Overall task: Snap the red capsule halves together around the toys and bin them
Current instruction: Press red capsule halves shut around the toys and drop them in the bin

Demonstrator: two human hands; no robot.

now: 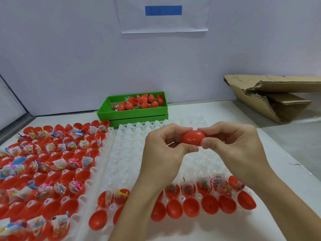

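Observation:
A red capsule (192, 137) is held in the air above the white tray (156, 164), its two halves joined end to end. My left hand (163, 150) pinches its left end and my right hand (231, 145) pinches its right end. Near the tray's front edge stand red halves with bagged toys (203, 186) and a row of empty red halves (191, 206). A green bin (132, 113) at the back holds several closed red capsules (144, 101).
A second tray (48, 162) on the left is packed with red halves, many with bagged toys. Torn cardboard (271, 96) lies at the back right. A paper sign (163, 14) hangs on the wall behind.

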